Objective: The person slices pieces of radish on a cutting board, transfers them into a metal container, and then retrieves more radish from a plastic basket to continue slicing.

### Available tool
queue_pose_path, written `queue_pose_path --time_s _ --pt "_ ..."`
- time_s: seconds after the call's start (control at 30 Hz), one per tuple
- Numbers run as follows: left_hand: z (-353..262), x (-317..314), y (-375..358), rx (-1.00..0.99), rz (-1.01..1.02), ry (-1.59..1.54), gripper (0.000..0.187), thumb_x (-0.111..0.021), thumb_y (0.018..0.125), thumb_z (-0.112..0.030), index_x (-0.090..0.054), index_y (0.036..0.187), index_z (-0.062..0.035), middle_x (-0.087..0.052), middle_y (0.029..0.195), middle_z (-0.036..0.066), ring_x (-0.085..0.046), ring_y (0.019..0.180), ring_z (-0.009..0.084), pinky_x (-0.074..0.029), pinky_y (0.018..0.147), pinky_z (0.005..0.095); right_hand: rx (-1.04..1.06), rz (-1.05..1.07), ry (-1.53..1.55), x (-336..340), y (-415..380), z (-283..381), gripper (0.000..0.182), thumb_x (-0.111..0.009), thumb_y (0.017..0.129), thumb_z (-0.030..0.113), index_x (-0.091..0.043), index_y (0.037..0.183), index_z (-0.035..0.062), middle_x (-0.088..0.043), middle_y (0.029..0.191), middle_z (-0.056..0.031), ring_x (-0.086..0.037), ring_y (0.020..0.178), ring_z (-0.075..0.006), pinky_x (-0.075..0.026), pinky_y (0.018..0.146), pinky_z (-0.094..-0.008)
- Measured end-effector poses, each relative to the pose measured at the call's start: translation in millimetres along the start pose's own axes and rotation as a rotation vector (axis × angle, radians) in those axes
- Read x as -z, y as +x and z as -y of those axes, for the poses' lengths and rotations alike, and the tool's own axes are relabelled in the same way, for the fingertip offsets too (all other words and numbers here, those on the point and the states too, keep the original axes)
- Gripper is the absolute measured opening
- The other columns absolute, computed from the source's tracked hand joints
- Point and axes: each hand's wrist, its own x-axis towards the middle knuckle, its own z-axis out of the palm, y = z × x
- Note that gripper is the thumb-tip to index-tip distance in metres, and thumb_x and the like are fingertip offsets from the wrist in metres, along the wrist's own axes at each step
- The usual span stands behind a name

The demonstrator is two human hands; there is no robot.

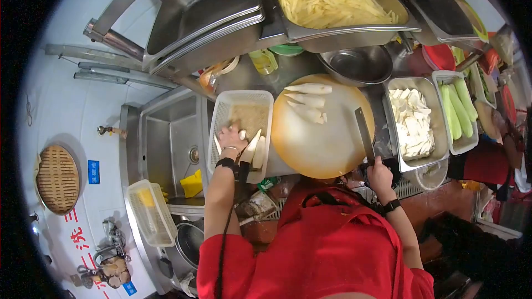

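Note:
My left hand [232, 139] reaches into a white perforated basket [215, 112], fingers curled round a pale peeled stem [243, 133] that looks like water bamboo; the palm hides most of it. Similar stems [259, 152] lie beside the hand. My right hand [380, 176] grips the handle of a cleaver [364, 132], its blade resting over the right side of a round chopping board [316, 152]. Several tapered stems [307, 99] lie together near the board's far edge.
Right of the board stand a metal tray [446, 147] of white cut pieces and a basket [472, 145] of long green vegetables [458, 109]. A pan [310, 34] of yellow strips sits on the shelf above. A sink [169, 133] is at left. A person's red clothing [481, 163] shows far right.

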Motion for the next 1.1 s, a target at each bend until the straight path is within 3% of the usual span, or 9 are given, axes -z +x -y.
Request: queue_pose_path --time_s 0.1,0.17,0.43,0.53,0.63,0.7,0.9,0.97,1.1 --pt "-3.9 11.4 0.5 -0.015 -0.029 -0.027 0.074 -0.067 0.062 -0.045 -0.042 0.12 -0.0075 -0.041 0.118 0.023 -0.038 0.112 0.039 -0.035 0.093 0.0439 0.001 -0.027 0.015 -4.2 -1.3 -2.5 0.028 -0.052 0.075 0.017 -0.044 0.095 -0.0005 -0.057 0.058 -0.0189 -0.058 0.054 -0.0347 -0.046 0.046 -0.0435" --pt "-8.0 14.8 2.8 0.027 -0.067 -0.11 0.068 -0.068 0.063 -0.036 -0.041 0.124 -0.0199 -0.036 0.12 0.02 -0.035 0.115 0.0416 -0.032 0.097 0.0416 0.011 -0.054 0.03 -5.4 -2.2 -0.8 0.029 -0.053 0.074 0.017 -0.044 0.096 -0.0005 -0.057 0.057 -0.018 -0.058 0.052 -0.0337 -0.046 0.045 -0.0432" --pt "-30.4 16.1 7.2 0.046 -0.033 -0.174 0.061 -0.068 0.063 -0.024 -0.046 0.119 -0.0212 -0.039 0.12 0.018 -0.043 0.111 0.0378 -0.04 0.092 0.0412 -0.092 -0.124 0.072 -12.6 -4.7 1.2 0.028 -0.052 0.075 0.019 -0.046 0.094 0.0001 -0.058 0.057 -0.0176 -0.058 0.051 -0.0341 -0.045 0.046 -0.0458" --pt "-58.2 33.9 5.0 -0.093 -0.311 -0.418 0.058 -0.068 0.059 -0.016 -0.049 0.114 -0.0183 -0.042 0.116 0.019 -0.042 0.109 0.0392 -0.04 0.091 0.0403 -0.047 -0.074 0.122 -12.2 -3.6 -0.2 0.023 -0.05 0.075 0.017 -0.045 0.089 -0.0001 -0.057 0.055 -0.0168 -0.057 0.049 -0.0341 -0.045 0.046 -0.0456" --pt "-116.1 71.5 -15.2 -0.725 -0.43 -0.447 0.054 -0.066 0.058 -0.011 -0.051 0.11 -0.0141 -0.043 0.119 0.017 -0.042 0.111 0.0354 -0.039 0.092 0.0408 -0.04 -0.06 0.137 -11.5 -3.7 -1.1 0.023 -0.049 0.076 0.017 -0.045 0.09 -0.0007 -0.058 0.058 -0.0182 -0.058 0.052 -0.0348 -0.046 0.047 -0.0455" --pt "-166.4 81.2 -31.9 -0.909 -0.259 -0.316 0.055 -0.065 0.061 -0.014 -0.05 0.114 -0.0146 -0.038 0.127 0.015 -0.04 0.115 0.0345 -0.038 0.093 0.0413 -0.047 -0.027 0.161 -9.9 -3.4 -1.5 0.026 -0.049 0.076 0.017 -0.045 0.093 -0.0018 -0.058 0.06 -0.0195 -0.058 0.054 -0.0358 -0.046 0.049 -0.0461" --pt "-282.7 39.4 -33.8 -0.921 -0.006 -0.139 0.059 -0.061 0.067 -0.015 -0.044 0.123 -0.0248 -0.033 0.133 0.011 -0.033 0.121 0.0368 -0.034 0.098 0.0419 -0.141 0.03 0.2 -14.8 -1.5 -3.7 0.035 -0.05 0.077 0.018 -0.044 0.103 -0.0044 -0.058 0.062 -0.02 -0.058 0.058 -0.0371 -0.046 0.053 -0.0476" --pt "-290.3 7.2 -16.2 -0.932 -0.345 -0.063 0.056 -0.06 0.072 -0.017 -0.043 0.124 -0.0237 -0.031 0.135 0.011 -0.031 0.123 0.0376 -0.031 0.1 0.0427 -0.147 0.033 0.229 -10.8 -2.0 -2.9 0.036 -0.05 0.077 0.02 -0.044 0.103 -0.0046 -0.058 0.062 -0.0196 -0.058 0.058 -0.0371 -0.046 0.053 -0.0476" --pt "-273.7 8.8 -20.7 -0.898 -0.419 -0.183 0.049 -0.059 0.075 -0.022 -0.045 0.122 -0.0217 -0.033 0.134 0.011 -0.031 0.124 0.0368 -0.028 0.102 0.0438 -0.142 0.065 0.175 -2.9 -1.5 1.7 0.031 -0.05 0.078 0.02 -0.043 0.098 -0.0021 -0.058 0.062 -0.0203 -0.058 0.058 -0.0374 -0.046 0.052 -0.0477"
